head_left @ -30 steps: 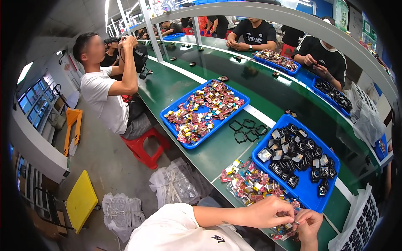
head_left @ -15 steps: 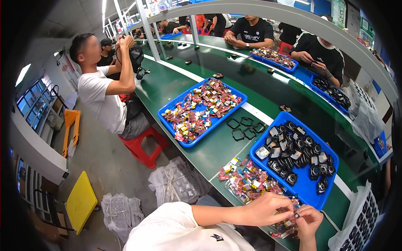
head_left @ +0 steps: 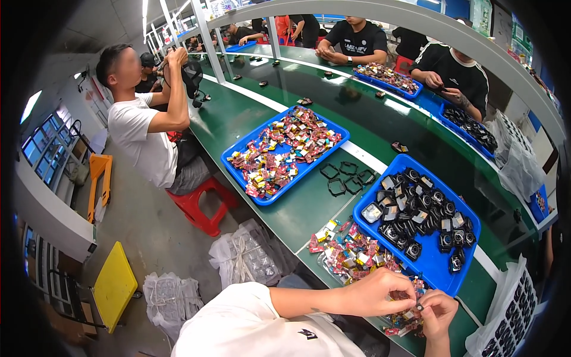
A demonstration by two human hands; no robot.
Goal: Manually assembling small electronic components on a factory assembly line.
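Observation:
Both my hands meet over the near edge of the green bench, above a heap of small red circuit pieces with white and yellow parts (head_left: 357, 253). Fingers of my left hand (head_left: 377, 293) are bent into a pinch; what they grip, if anything, is too small to make out. My right hand (head_left: 440, 310) pinches a small dark part with a pale round dot (head_left: 420, 307), close to the left fingertips. Just beyond the hands, a blue tray (head_left: 437, 253) carries black square camera-like units (head_left: 419, 205), some with silvery faces.
Another blue tray (head_left: 267, 201) of circuit pieces stands farther left, with black frames (head_left: 350, 177) beside it. Black foam-like sheets of round parts (head_left: 510, 321) lie at right. Units ride a dark green belt (head_left: 357, 122). A person in white (head_left: 143, 134) sits left; others work across.
Units on the belt have shifted slightly away and to the left. My hands keep nearly the same pinched pose, with the small dark part still between them.

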